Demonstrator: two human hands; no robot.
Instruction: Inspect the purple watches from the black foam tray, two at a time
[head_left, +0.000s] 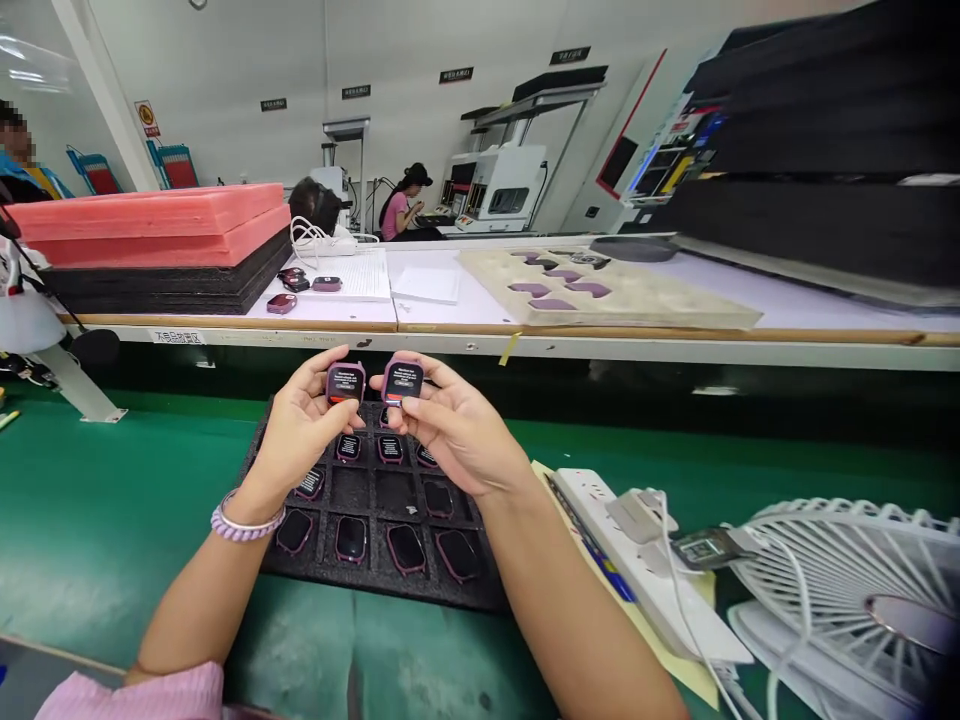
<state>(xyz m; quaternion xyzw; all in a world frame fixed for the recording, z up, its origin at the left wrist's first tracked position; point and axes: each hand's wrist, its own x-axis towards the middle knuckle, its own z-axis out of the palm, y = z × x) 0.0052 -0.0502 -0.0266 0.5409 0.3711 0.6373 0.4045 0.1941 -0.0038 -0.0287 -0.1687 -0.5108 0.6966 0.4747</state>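
My left hand (pixel 304 415) grips a purple-framed smartwatch body (pixel 346 384) between thumb and fingers. A matching smartwatch body (pixel 403 381) is pinched in my right hand (pixel 457 425), beside the first with a small gap between them. Both screens are lit with white text and a red patch near the bottom, and the thumbs press the lower edges. Below my hands lies a black foam tray (pixel 375 585) with square compartments. Several more watch bodies sit in it, some with lit text, others dark; two middle compartments hold no watch. My forearms and hands cover parts of the tray.
A white power strip (pixel 645 560) with chargers and a white fan (pixel 862 590) stand right of the tray. On the shelf ahead are pink foam blocks (pixel 150 225), loose watches (pixel 282 303), papers (pixel 352 275) and a pale tray (pixel 600 300). Co-workers sit farther back.
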